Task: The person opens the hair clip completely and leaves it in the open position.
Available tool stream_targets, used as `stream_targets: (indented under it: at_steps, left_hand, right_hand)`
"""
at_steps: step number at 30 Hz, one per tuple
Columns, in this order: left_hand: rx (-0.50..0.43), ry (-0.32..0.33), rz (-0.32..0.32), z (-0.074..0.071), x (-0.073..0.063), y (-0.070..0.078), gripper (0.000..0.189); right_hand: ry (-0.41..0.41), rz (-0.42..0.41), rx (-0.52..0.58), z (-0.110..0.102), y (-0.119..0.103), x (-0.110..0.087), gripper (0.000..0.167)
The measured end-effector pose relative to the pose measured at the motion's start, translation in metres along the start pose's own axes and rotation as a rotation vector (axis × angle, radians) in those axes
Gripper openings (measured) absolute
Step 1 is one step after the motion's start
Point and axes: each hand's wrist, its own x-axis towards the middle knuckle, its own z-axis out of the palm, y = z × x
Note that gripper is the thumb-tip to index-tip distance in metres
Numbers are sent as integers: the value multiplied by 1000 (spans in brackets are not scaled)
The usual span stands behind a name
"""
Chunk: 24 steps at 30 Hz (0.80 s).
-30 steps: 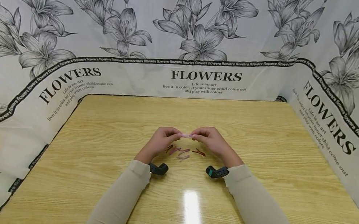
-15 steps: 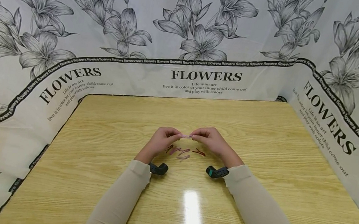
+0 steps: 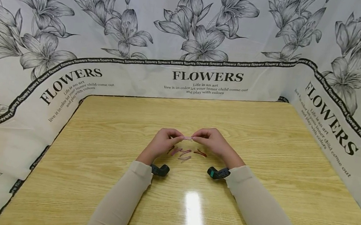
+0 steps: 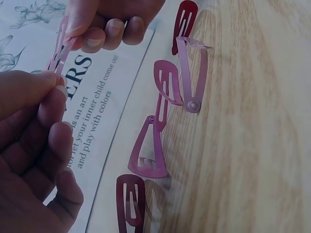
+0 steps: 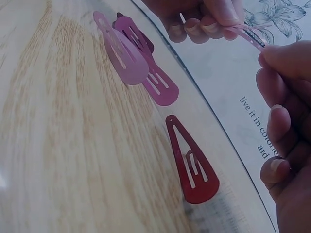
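Observation:
In the head view, my left hand (image 3: 163, 142) and right hand (image 3: 212, 139) meet over the table, holding one pink snap hair clip (image 3: 187, 138) between them. Thumb and forefinger of each hand pinch an end of it. Seen from the left wrist, the clip (image 4: 60, 46) is edge-on, its parts slightly spread; fingertips cover both ends. Below the hands lie more snap clips: a red one (image 5: 201, 194) on the right, a pale pink one (image 5: 136, 73) nearest the body, two pinker ones, one of them a pink clip (image 4: 148, 172) bent open, and a dark red clip (image 4: 130, 178) on the left.
The wood-grain table (image 3: 117, 113) is walled at the back and sides by a white flower-printed cloth (image 3: 137, 78). Dark wrist devices sit on both wrists, the left device (image 3: 160, 169) and the right device (image 3: 217, 173). A bright light reflection (image 3: 193, 216) shows on the tabletop.
Both hands have shifted very slightly toward the body with the pink hair clip still pinched between them. The clips on the table stay where they were.

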Motion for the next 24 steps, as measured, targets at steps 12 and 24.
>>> stream_targets:
  at_steps: [12, 24]
  left_hand:
    - [86, 2, -30, 1, 1, 5, 22]
    - [189, -53, -42, 2, 7, 5, 18]
  right_hand:
    - [26, -13, -114, -3, 2, 3, 12]
    - [9, 12, -260, -4, -1, 5, 8]
